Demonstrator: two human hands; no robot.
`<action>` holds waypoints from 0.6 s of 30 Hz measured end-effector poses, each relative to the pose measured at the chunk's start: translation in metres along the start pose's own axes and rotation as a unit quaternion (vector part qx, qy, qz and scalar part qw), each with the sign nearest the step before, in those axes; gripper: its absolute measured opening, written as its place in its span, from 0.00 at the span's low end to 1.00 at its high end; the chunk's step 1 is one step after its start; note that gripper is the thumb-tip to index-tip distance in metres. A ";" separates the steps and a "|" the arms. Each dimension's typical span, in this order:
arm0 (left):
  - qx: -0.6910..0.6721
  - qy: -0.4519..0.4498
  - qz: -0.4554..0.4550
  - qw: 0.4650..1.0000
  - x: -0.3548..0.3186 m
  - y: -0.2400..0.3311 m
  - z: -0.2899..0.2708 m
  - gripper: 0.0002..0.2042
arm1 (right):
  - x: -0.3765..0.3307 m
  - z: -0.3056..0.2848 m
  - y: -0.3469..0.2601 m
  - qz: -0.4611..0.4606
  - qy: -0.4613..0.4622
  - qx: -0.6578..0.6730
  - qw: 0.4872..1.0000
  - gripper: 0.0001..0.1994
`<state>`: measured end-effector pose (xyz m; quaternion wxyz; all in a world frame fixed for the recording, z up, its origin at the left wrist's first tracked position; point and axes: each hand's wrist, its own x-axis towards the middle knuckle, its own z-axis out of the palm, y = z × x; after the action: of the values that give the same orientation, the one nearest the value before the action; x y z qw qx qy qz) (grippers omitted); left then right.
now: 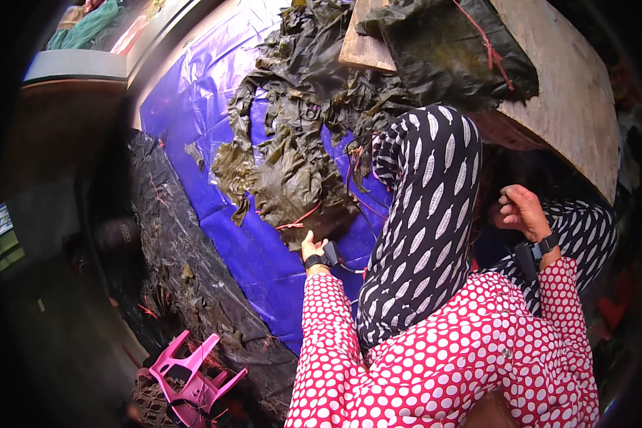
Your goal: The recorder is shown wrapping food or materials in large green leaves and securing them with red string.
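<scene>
A heap of wrinkled, dark green-brown seaweed (292, 178) lies on blue plastic sheeting. My left hand (314, 246) is closed at the near edge of this heap, its fingers pinched on the seaweed and partly hidden. A red string (298, 217) lies across the seaweed just beyond that hand. On the right, beside my bent knee, my right hand (518, 209) is raised with its fingers curled in. Whatever it may hold is too small or hidden to make out. Both wrists wear dark straps with small black devices.
Blue sheeting (264, 285) spreads under the heap, with black plastic sheeting (185, 250) to its left. A pink plastic stool (192, 378) stands at lower left. Beyond my knee, a wooden board (563, 93) carries a broad seaweed sheet (442, 57) with another red string.
</scene>
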<state>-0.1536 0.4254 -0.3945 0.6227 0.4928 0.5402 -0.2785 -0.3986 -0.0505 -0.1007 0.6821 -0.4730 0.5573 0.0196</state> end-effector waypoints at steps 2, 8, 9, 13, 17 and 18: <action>-0.043 -0.033 -0.024 0.998 0.008 0.005 -0.004 0.16 | 0.003 -0.002 0.003 0.003 -0.011 0.016 1.000 0.09; -0.048 -0.134 -0.043 0.989 -0.025 0.016 0.013 0.12 | 0.007 -0.006 0.008 -0.005 0.002 0.009 1.000 0.09; -0.033 -0.159 0.020 0.987 -0.029 0.033 0.006 0.12 | 0.008 0.002 0.005 -0.008 -0.008 0.001 1.000 0.09; -0.057 -0.053 0.147 0.986 -0.094 0.044 0.045 0.12 | 0.003 -0.001 0.001 -0.020 0.004 -0.013 1.000 0.09; -0.082 -0.143 0.140 0.976 -0.093 0.084 0.019 0.13 | 0.003 0.012 -0.002 -0.039 -0.022 -0.011 0.999 0.09; -0.070 -0.126 0.152 0.978 -0.095 0.088 0.022 0.13 | 0.002 0.011 -0.001 -0.044 -0.021 -0.015 0.999 0.09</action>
<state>-0.0923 0.4197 -0.2785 0.7537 0.4854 0.3942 -0.2024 -0.3890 -0.0450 -0.1025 0.6864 -0.5069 0.5214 0.0082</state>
